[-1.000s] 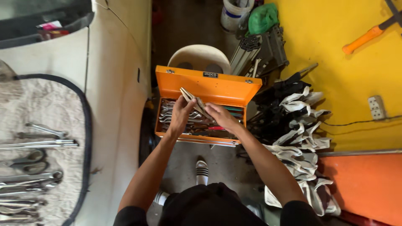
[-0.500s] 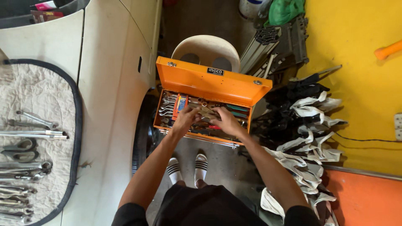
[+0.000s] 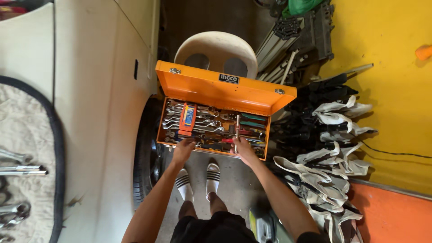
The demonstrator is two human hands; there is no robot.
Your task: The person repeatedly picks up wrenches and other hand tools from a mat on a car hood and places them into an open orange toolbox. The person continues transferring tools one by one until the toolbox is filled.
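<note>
In the frame centre, the right hand holds a thin metal tool upright over the orange toolbox; the left hand rests half-curled, empty, on its front edge.

We cannot sort the tangled tools in the orange toolbox apart. Our left hand covers its near edge, and the wrenches at far left are cut off.

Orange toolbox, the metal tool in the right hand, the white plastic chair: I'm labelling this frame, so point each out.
orange toolbox (image 3: 225, 92): head view, open lid.
metal tool (image 3: 237, 130): head view, its shaft.
white plastic chair (image 3: 216, 42): head view, backrest top.
</note>
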